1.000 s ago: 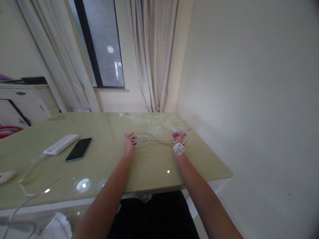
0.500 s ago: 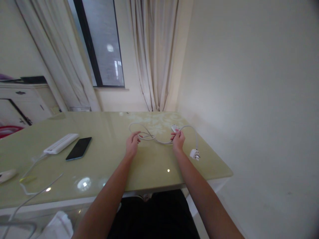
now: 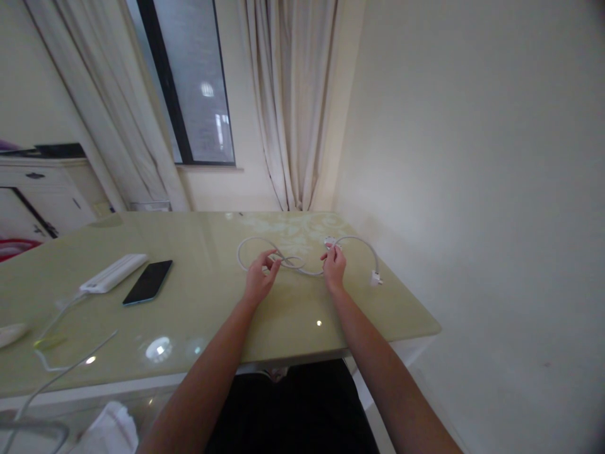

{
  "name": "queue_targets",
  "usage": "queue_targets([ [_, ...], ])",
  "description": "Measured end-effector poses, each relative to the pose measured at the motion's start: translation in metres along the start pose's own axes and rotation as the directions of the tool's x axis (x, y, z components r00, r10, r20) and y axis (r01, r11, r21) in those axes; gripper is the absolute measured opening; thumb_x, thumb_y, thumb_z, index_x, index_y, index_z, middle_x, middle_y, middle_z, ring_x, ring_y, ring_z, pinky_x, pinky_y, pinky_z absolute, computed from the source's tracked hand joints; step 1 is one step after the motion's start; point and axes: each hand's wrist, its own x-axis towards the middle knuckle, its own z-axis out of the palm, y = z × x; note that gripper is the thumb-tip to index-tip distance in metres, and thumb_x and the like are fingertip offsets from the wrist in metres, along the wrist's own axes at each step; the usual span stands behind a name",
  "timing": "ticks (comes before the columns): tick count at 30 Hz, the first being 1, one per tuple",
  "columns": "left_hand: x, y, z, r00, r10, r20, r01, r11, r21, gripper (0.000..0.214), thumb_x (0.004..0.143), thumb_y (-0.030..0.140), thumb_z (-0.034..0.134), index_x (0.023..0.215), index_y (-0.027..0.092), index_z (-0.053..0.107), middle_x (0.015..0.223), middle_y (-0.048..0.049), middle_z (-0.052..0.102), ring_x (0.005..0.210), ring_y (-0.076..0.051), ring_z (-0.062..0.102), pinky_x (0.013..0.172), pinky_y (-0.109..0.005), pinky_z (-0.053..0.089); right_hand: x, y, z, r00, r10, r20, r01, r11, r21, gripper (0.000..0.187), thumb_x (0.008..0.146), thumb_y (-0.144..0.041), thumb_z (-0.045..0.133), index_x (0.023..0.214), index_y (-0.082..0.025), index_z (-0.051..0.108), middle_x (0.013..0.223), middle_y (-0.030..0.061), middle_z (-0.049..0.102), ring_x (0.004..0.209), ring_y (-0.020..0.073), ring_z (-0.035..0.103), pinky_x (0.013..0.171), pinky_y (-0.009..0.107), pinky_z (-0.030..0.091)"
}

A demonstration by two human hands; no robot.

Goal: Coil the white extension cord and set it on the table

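Note:
A pale grey cable (image 3: pixel 255 238) lies in loose, crossing loops on the table. My left hand (image 3: pixel 261 277) is over the loops, its thumb and fingers curled around a strand where the coils cross. With its fingers closed, my right hand (image 3: pixel 334 268) pinches the same cable farther right. Just beyond those fingertips shows a small white block (image 3: pixel 329 241), partly hidden by the hand. From there the cable arches right and down to a white plug (image 3: pixel 375 278) near the table's right edge.
On the left of the glossy table (image 3: pixel 198 315) lie a dark phone (image 3: pixel 148 282) and a long white power strip (image 3: pixel 113 273) with its cord. A white rounded object (image 3: pixel 12 335) is at the far left. The wall (image 3: pixel 472 189) rises along the right side.
My left hand has moved right, over the cable loops, and a loop now reaches out to its left. The plug has turned and moved slightly up and right. My right hand has barely shifted.

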Motion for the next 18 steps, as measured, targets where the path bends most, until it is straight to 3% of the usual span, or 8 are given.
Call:
queue_targets([
  [2, 0.003, -0.007, 0.002, 0.997, -0.064, -0.046, 0.064, 0.998, -0.01, 0.053, 0.085, 0.055, 0.07, 0.123, 0.017, 0.065, 0.083, -0.003, 0.064, 0.08, -0.019, 0.063, 0.082, -0.035, 0.053, -0.002, -0.006, -0.001, 0.999, -0.037, 0.001, 0.037, 0.999, -0.022, 0.053, 0.099, -0.062, 0.04, 0.096, -0.016, 0.067, 0.065, -0.0003, 0.06, 0.06, 0.0155, 0.054, 0.064, 0.027, 0.042],
  [4, 0.006, -0.015, 0.002, 0.989, -0.129, -0.066, 0.126, 0.991, -0.041, 0.058, 0.076, 0.061, 0.076, 0.114, 0.018, 0.068, 0.103, -0.0096, 0.065, 0.098, -0.023, 0.064, 0.088, -0.038, 0.054, -0.004, -0.011, -0.002, 0.996, -0.083, 0.017, 0.083, 0.996, -0.032, 0.051, 0.098, -0.062, 0.042, 0.09, -0.017, 0.066, 0.065, -0.0004, 0.059, 0.061, 0.0154, 0.054, 0.065, 0.027, 0.042],
  [6, 0.008, -0.022, 0.002, 0.981, -0.192, -0.02, 0.188, 0.975, -0.122, 0.054, 0.077, 0.066, 0.071, 0.101, 0.018, 0.069, 0.118, -0.0143, 0.065, 0.112, -0.027, 0.063, 0.094, -0.041, 0.053, -0.009, -0.014, -0.002, 0.989, -0.136, 0.053, 0.137, 0.99, -0.012, 0.05, 0.099, -0.061, 0.041, 0.088, -0.018, 0.065, 0.065, -0.0002, 0.058, 0.063, 0.0153, 0.054, 0.066, 0.028, 0.043],
  [9, 0.009, -0.028, 0.002, 0.959, -0.259, 0.113, 0.278, 0.936, -0.217, 0.051, 0.088, 0.068, 0.055, 0.09, 0.018, 0.066, 0.112, -0.0149, 0.071, 0.106, -0.026, 0.068, 0.097, -0.044, 0.053, -0.016, -0.017, 0.001, 0.975, -0.175, 0.137, 0.166, 0.983, 0.074, 0.049, 0.101, -0.06, 0.04, 0.089, -0.019, 0.064, 0.068, -0.0001, 0.059, 0.063, 0.0142, 0.055, 0.064, 0.027, 0.045],
  [11, 0.007, -0.03, 0.005, 0.941, -0.294, 0.168, 0.327, 0.919, -0.22, 0.047, 0.091, 0.063, 0.055, 0.094, 0.017, 0.065, 0.101, -0.0138, 0.074, 0.096, -0.025, 0.072, 0.092, -0.043, 0.055, -0.019, -0.018, 0.004, 0.97, -0.169, 0.176, 0.142, 0.978, 0.152, 0.047, 0.101, -0.06, 0.041, 0.09, -0.019, 0.063, 0.072, 0.0006, 0.061, 0.062, 0.0135, 0.057, 0.064, 0.027, 0.048],
  [14, 0.003, -0.035, 0.01, 0.939, -0.316, 0.138, 0.33, 0.94, -0.088, 0.038, 0.091, 0.046, 0.059, 0.112, 0.015, 0.062, 0.108, -0.0154, 0.073, 0.087, -0.024, 0.073, 0.084, -0.042, 0.057, -0.02, -0.02, 0.007, 0.978, -0.152, 0.142, 0.104, 0.948, 0.3, 0.048, 0.101, -0.062, 0.043, 0.09, -0.019, 0.062, 0.083, 0.0036, 0.066, 0.07, 0.0145, 0.064, 0.071, 0.03, 0.055],
  [18, -0.003, -0.043, 0.015, 0.962, -0.225, 0.154, 0.188, 0.956, 0.224, 0.032, 0.08, 0.022, 0.064, 0.111, 0.016, 0.069, 0.114, -0.0174, 0.073, 0.101, -0.028, 0.069, 0.101, -0.048, 0.051, -0.017, -0.024, 0.007, 0.987, -0.135, 0.092, 0.077, 0.88, 0.468, 0.049, 0.098, -0.064, 0.046, 0.092, -0.019, 0.065, 0.099, 0.0084, 0.068, 0.096, 0.0194, 0.067, 0.089, 0.037, 0.057],
])
